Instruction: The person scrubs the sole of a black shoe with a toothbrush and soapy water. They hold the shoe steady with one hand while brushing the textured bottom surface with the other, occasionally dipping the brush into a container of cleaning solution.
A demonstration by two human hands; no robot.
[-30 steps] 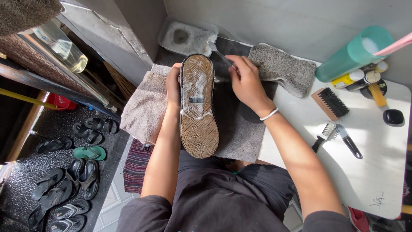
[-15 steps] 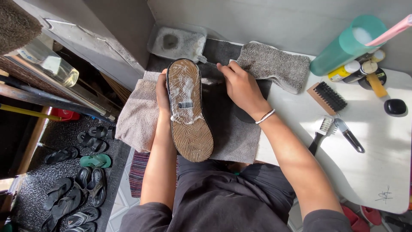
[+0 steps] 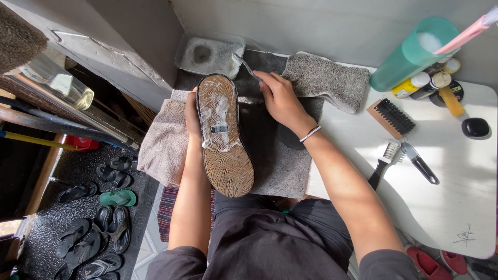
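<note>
At twelve o'clock, the clear tray [image 3: 210, 52] holds soapy water. White tabletop [image 3: 451, 207], grey wall behind. Your left hand [image 3: 192, 111] fingers wrap the shoe [image 3: 223, 137], centre, brown sole up and foam-streaked. Your right hand [image 3: 280, 98] fingers pinch a small brush [image 3: 244, 63] over the tray's edge.

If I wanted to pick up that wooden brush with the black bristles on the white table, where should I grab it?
Probably best to grab the wooden brush by the long edges of its wooden block, coming down from above. It lies on the white table with its black bristles up or sideways, so pinching the bare wood keeps your fingers off them. Come from the near side; bottles crowd the far side.
</note>
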